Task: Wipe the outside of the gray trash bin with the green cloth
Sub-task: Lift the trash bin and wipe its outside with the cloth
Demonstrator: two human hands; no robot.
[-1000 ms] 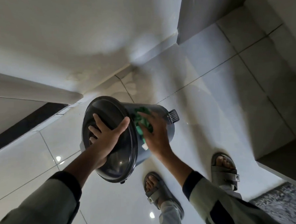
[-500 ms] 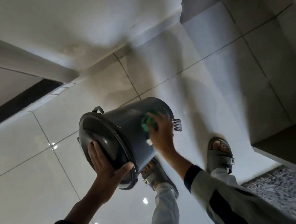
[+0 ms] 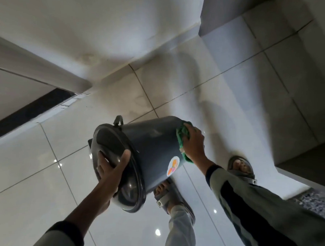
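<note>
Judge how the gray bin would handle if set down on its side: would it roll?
Likely yes: the gray trash bin has a round, smooth wall. It seems light, since the left hand alone props it at the lid, tilted, while the right hand presses the green cloth.

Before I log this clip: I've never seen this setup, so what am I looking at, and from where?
There is no machine here. A camera worn on a person's head looks down at their own arms and sandalled feet on a tiled floor. The left hand grips the lid end of a gray bin, which is tipped on its side and lifted off the floor. The right hand presses a green cloth against the bin's bottom end, wiping its outside. A round sticker shows on the bin's wall.
</note>
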